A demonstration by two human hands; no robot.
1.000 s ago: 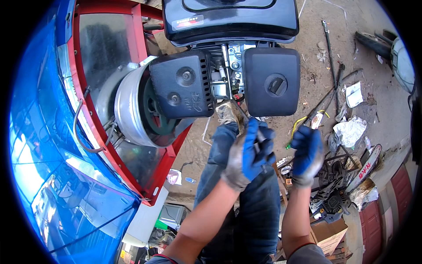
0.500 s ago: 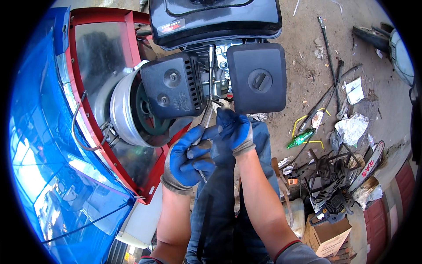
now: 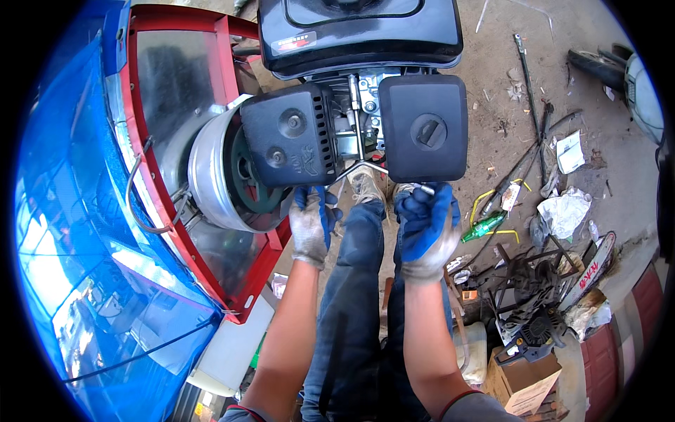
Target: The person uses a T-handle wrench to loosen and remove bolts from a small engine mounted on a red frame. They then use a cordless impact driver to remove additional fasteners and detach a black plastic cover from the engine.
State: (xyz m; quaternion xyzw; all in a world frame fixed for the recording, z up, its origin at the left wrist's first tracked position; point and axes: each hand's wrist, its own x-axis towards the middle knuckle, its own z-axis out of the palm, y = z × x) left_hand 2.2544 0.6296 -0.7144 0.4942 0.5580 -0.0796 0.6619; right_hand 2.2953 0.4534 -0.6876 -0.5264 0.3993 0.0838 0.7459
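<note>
wrench (image 3: 365, 167) between engine covers (image 3: 422, 128)

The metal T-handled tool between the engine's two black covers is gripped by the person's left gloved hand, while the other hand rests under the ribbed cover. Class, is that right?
Not quite. In the head view the right hand grips the T-handled tool; the left hand sits under the ribbed black cover. The rest stands.
</note>
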